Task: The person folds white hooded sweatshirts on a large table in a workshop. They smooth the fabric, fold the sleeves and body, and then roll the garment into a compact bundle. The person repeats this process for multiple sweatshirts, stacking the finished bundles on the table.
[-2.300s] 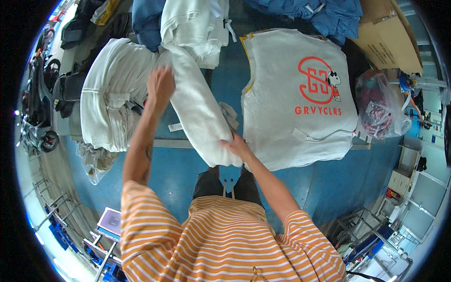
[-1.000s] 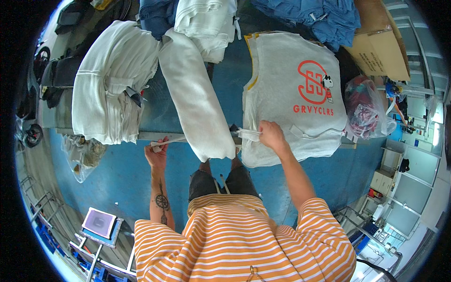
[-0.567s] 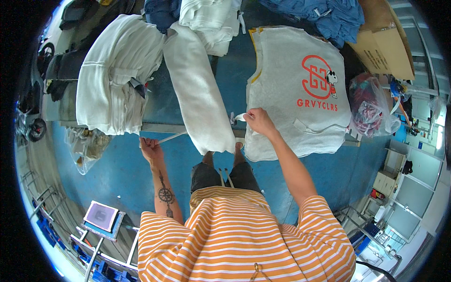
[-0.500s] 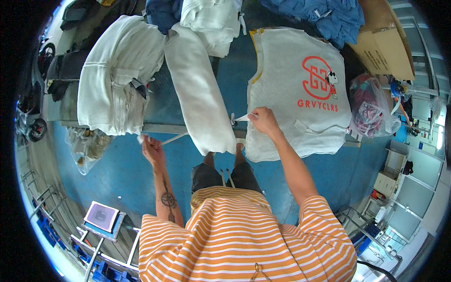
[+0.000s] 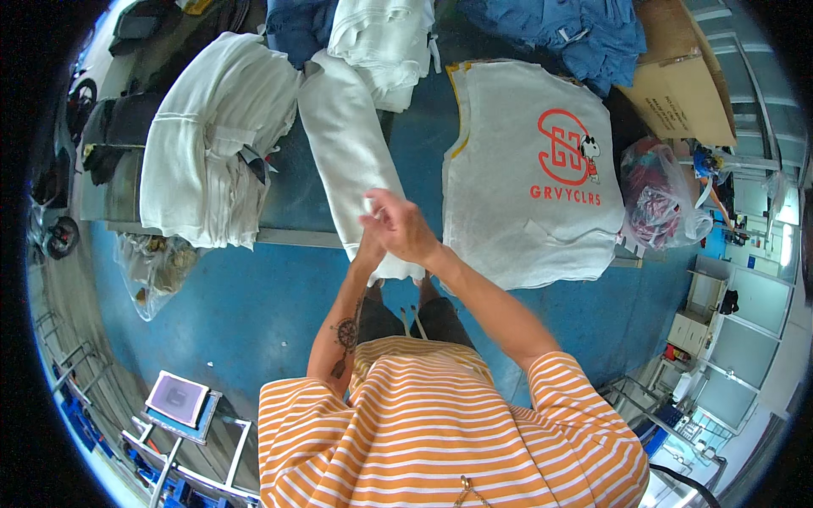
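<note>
Head view: right hand (image 5: 412,234) overlapping left hand (image 5: 372,244) above the long folded white cloth (image 5: 340,127), which extends toward eleven o'clock; whether the curled fingers (image 5: 388,203) clamp anything cannot be told. Printed garment (image 5: 500,152), two o'clock; white stack (image 5: 199,140), ten.

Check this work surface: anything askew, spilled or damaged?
No spill or damage stands out. The crumpled blue fabric pile, at the back right, looks untidy against the smooth, long white fabric bundle beneath the right hand.
</note>
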Available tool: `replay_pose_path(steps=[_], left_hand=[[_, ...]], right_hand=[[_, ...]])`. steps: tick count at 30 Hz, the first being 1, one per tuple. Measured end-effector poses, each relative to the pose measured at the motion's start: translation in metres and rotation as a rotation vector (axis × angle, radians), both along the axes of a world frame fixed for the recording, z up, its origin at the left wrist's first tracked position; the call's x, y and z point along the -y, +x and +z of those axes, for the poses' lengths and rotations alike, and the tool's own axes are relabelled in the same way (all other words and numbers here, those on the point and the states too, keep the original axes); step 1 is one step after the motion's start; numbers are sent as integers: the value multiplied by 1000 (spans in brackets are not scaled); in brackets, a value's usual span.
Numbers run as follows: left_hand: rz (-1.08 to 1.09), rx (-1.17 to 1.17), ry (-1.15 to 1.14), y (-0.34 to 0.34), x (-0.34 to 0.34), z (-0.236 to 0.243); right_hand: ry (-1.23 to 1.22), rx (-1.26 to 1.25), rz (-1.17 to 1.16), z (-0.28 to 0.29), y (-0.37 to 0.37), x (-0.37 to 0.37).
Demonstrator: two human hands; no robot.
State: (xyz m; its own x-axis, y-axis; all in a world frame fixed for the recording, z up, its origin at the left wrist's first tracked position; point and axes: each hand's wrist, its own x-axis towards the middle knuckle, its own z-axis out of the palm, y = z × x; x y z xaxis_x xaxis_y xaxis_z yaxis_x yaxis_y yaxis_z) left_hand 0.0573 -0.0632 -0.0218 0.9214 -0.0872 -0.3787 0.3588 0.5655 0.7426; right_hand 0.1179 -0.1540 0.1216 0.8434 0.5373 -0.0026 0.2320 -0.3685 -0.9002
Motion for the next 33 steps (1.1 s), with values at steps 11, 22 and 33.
replay_pose_path(steps=[11,22,33], left_hand=[[-304,-52,317,-1,-32,14],[-21,397,1088,-22,-44,23],[-593,13,1027,18,-53,15]], right_hand=[[-222,146,14,-76,-26,58],[-207,67,162,-103,39,32],[-437,308,124,-115,-20,44]])
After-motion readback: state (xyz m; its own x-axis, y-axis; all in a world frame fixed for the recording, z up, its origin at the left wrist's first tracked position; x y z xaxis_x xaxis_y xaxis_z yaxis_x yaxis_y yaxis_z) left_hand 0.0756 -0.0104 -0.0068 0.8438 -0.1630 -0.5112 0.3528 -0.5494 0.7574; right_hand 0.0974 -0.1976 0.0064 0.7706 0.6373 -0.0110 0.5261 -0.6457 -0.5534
